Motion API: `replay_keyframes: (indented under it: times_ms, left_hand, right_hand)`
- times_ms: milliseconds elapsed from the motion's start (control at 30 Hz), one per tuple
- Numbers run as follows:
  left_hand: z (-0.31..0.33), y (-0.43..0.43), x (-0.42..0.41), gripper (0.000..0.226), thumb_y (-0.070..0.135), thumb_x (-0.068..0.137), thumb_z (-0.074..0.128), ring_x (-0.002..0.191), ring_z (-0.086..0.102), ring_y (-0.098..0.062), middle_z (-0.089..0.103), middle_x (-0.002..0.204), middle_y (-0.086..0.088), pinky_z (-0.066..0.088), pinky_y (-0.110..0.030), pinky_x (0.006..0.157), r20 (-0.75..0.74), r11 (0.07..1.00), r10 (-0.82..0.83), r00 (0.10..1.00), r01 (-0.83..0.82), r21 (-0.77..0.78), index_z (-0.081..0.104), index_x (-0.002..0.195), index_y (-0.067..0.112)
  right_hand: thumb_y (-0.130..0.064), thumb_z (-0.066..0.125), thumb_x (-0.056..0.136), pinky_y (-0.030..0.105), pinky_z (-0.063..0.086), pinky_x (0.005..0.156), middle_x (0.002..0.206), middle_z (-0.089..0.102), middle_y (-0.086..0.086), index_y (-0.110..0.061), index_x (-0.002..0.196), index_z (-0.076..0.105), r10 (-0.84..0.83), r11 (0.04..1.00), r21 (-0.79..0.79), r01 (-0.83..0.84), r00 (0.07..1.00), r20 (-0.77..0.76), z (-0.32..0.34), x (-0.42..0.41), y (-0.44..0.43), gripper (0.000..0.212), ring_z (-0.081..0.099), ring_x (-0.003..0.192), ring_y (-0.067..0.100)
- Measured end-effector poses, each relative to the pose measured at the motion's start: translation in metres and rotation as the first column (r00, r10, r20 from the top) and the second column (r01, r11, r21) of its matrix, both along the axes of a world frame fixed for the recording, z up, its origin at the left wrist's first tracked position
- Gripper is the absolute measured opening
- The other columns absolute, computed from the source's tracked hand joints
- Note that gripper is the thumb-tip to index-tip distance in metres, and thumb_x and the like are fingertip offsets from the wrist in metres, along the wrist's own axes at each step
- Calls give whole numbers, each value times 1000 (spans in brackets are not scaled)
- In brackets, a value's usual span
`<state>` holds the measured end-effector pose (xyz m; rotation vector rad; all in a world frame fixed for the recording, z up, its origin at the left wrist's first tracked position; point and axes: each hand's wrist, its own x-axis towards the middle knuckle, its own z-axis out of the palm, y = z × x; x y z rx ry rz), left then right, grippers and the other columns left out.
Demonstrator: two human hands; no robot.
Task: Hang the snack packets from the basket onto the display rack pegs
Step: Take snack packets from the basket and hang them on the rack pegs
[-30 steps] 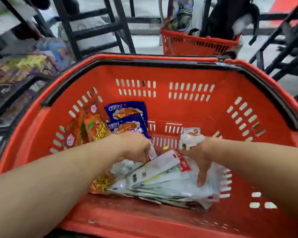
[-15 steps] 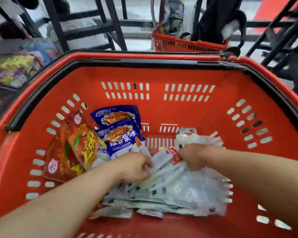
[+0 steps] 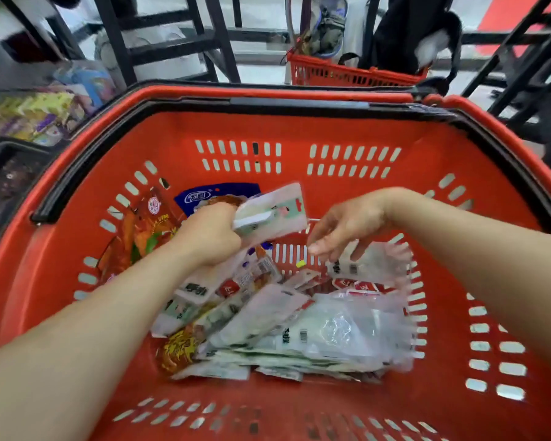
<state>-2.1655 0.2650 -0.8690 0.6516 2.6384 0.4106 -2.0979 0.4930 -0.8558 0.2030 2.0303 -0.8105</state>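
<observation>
The red basket [image 3: 299,128] contains a packet pile [image 3: 299,329] and orange packets [image 3: 140,237]; the left hand [image 3: 210,237] grip holds white packets [image 3: 271,214], the right hand [image 3: 347,227] grip is wide.

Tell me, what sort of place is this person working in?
Most likely a shop or its stockroom: a red plastic shopping basket holds a heap of sealed snack packets, a second red basket stands beyond, and black metal racks stand behind.
</observation>
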Motion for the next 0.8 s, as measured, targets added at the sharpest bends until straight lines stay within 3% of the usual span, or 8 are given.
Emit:
replay_keyframes:
  times_ms: [67,167,267,367,467,600,733,800]
  left_hand:
    - [3,-3,0,10,22,86,68,64,62,-19,64,79,-4,48,-28,47,60,998,55,997,-55,-5,60,88,16]
    - [1,-1,4,20,28,82,73,72,64,-23,68,84,-7,52,-30,59,114,999,47,992,-44,-32,64,88,11]
    - [-7,0,5,31,32,80,75,79,64,-21,67,88,-2,57,-37,73,164,999,39,986,-32,-43,64,101,12]
    - [-13,0,7,38,34,80,75,81,62,-19,66,93,0,54,-34,70,167,996,9,986,6,-85,61,109,13]
    - [-16,-1,8,38,32,78,76,85,65,-20,69,100,-3,56,-36,74,197,996,8,980,10,-91,62,107,12]
    - [-16,-3,9,42,26,72,81,89,65,-19,69,99,1,56,-35,77,246,996,-44,968,61,-60,63,108,18]
    - [-11,-5,7,31,20,74,81,88,68,-19,71,96,1,58,-36,77,284,999,-14,959,21,-23,65,100,17]
    - [-8,-7,7,24,19,75,81,86,68,-19,71,94,1,57,-35,76,295,1000,3,955,-4,4,66,93,17]
  right_hand:
    - [-56,70,77,45,43,106,151,41,3,-22,147,37,262,931,239,-277,961,93,-37,15,-15,85,45,133,27]
    - [-50,70,83,44,30,115,160,24,2,-21,154,20,493,752,400,-524,850,188,-87,44,-36,92,30,143,28]
    - [-36,81,75,44,44,104,148,40,7,-20,150,22,465,754,495,-432,883,64,-105,55,-35,97,47,129,30]
    - [-44,83,70,41,49,97,140,49,8,-13,150,23,411,718,581,-383,907,91,-108,58,-27,104,54,120,30]
    - [-38,83,73,34,49,94,135,54,8,-7,141,39,384,723,553,-415,906,178,-106,62,-31,86,57,116,27]
    - [-21,82,76,36,53,89,128,61,12,-2,133,46,261,827,469,-311,950,172,-104,47,-34,70,63,109,29]
    - [-12,72,85,29,47,59,96,60,9,-3,102,58,163,919,329,-218,969,187,-74,29,-32,24,59,72,20]
    - [-13,67,90,24,43,58,92,55,4,-2,105,60,160,931,308,-194,978,132,-56,28,-30,20,52,73,16]
